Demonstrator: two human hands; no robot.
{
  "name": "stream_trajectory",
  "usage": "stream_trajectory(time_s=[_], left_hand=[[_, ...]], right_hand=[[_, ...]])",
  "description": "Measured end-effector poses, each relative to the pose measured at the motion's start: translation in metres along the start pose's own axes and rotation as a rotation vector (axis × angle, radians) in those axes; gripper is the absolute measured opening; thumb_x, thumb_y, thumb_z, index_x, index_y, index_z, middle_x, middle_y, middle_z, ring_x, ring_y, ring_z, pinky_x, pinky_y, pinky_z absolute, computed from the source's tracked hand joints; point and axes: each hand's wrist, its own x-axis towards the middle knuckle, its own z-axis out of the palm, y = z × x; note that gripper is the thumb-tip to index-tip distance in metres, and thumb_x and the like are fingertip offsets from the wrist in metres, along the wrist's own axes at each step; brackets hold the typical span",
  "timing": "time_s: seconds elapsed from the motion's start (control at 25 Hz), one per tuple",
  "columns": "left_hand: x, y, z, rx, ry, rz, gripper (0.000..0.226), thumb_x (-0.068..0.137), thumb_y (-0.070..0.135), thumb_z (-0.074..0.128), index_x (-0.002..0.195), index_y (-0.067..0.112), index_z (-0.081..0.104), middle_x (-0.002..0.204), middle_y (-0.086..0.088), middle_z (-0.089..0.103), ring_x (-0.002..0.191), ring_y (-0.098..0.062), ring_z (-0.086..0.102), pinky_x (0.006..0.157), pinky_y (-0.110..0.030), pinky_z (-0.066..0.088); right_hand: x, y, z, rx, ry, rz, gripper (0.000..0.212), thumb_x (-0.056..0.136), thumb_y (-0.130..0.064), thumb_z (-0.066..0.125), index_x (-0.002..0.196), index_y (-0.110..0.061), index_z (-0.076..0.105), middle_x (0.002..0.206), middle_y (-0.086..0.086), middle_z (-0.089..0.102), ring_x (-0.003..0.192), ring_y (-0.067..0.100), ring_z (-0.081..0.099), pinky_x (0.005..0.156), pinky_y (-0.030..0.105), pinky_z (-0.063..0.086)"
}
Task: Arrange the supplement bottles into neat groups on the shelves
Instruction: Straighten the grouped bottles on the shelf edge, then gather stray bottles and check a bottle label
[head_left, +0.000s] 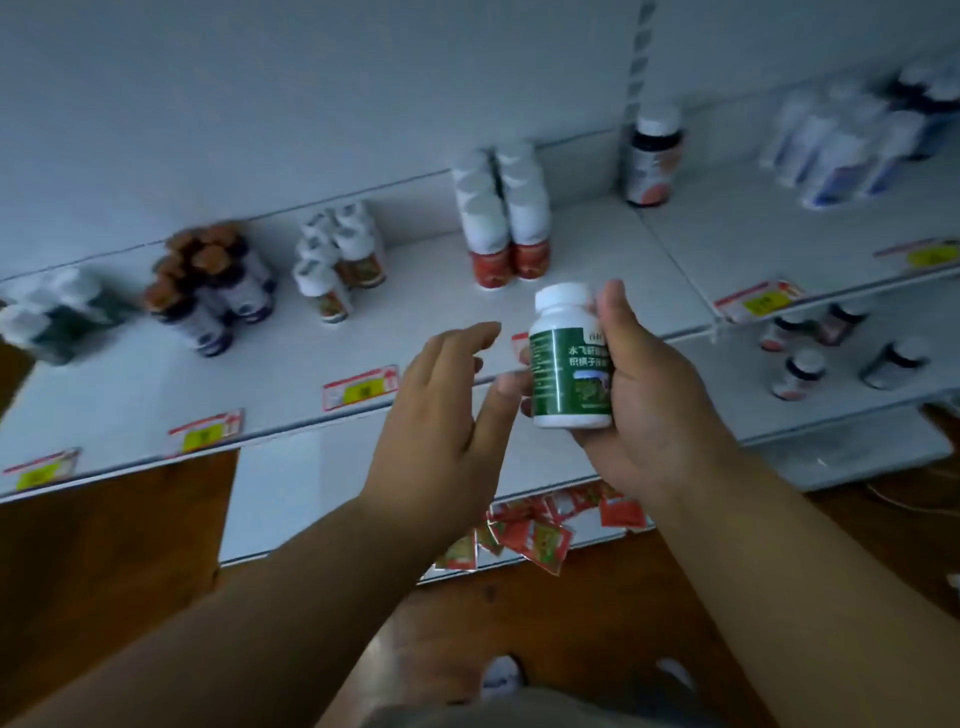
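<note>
Head view: the right hand (644, 395) grips a green-labelled white bottle (569, 358) upright, above the shelf's front edge (291, 423); the left hand (441, 410) hovers loose-fingered beside it. Its matching group is probably the blurred green-and-white bottles (49, 317) at the shelf's left end; set it label forward.

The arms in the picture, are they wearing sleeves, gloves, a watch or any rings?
No. Both arms are bare as far up as the picture shows, with no sleeves in view. The left hand and the right hand have no gloves, and no watch or bracelet shows on either wrist. No rings show on the fingers, though the picture is dim and a bit blurry.
</note>
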Motion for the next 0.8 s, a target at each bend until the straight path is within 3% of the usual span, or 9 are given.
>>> stream_trajectory(time_s=[0.16,0.28,0.4,0.48,0.6,0.72,0.8], left_hand=[[-0.003,-0.054,-0.073,0.031,0.15,-0.095,0.052,0.096,0.056,0.03,0.136,0.027,0.045,0.127,0.014,0.049,0.115,-0.002,0.048,0.094,-0.026,0.042],[-0.015,-0.09,-0.109,0.04,0.29,-0.226,0.053,0.095,0.057,0.028,0.137,0.028,0.044,0.13,0.013,0.048,0.115,0.001,0.046,0.094,-0.025,0.041],[-0.036,-0.127,-0.148,0.039,0.301,-0.355,0.05,0.097,0.057,0.028,0.138,0.031,0.042,0.133,0.014,0.048,0.116,0.003,0.045,0.095,-0.026,0.042],[-0.044,-0.164,-0.183,0.069,0.342,-0.41,0.054,0.094,0.059,0.024,0.138,0.033,0.042,0.133,0.014,0.048,0.115,0.002,0.046,0.096,-0.028,0.043],[-0.048,-0.232,-0.234,0.106,0.324,-0.451,0.057,0.091,0.061,0.024,0.138,0.034,0.041,0.133,0.014,0.049,0.114,0.0,0.047,0.096,-0.025,0.043],[-0.037,-0.301,-0.276,0.164,0.215,-0.458,0.046,0.097,0.048,0.044,0.14,0.034,0.039,0.134,0.013,0.05,0.116,-0.004,0.049,0.096,-0.027,0.045],[-0.025,-0.345,-0.302,0.23,0.148,-0.429,0.05,0.095,0.043,0.052,0.142,0.032,0.038,0.138,0.01,0.05,0.122,-0.009,0.049,0.102,-0.033,0.045]], right_hand=[[0.026,0.026,0.09,-0.03,-0.154,0.157,0.057,0.08,-0.056,0.055,0.112,-0.01,0.066,0.085,0.015,0.067,0.072,0.026,0.067,0.067,0.041,0.058],[0.053,0.048,0.149,-0.219,-0.364,0.181,0.049,0.074,-0.042,0.067,0.113,-0.012,0.066,0.087,0.01,0.067,0.083,0.028,0.067,0.08,0.047,0.057],[0.062,0.078,0.211,-0.308,-0.468,0.125,0.04,0.074,-0.032,0.067,0.107,-0.01,0.064,0.078,0.004,0.068,0.073,0.018,0.068,0.061,0.035,0.057],[0.068,0.107,0.256,-0.41,-0.508,0.057,0.033,0.077,-0.032,0.067,0.102,-0.011,0.066,0.083,0.003,0.072,0.078,0.016,0.071,0.067,0.034,0.057],[0.094,0.161,0.314,-0.656,-0.452,-0.048,0.026,0.085,-0.038,0.071,0.106,-0.023,0.069,0.098,-0.002,0.075,0.089,0.012,0.073,0.079,0.036,0.057],[0.132,0.213,0.36,-0.842,-0.314,-0.193,0.041,0.074,-0.057,0.071,0.106,-0.031,0.066,0.099,-0.01,0.073,0.095,0.008,0.069,0.091,0.043,0.055],[0.153,0.243,0.393,-0.963,-0.228,-0.295,0.041,0.072,-0.056,0.071,0.105,-0.032,0.061,0.1,-0.011,0.069,0.096,0.008,0.065,0.092,0.044,0.054]])
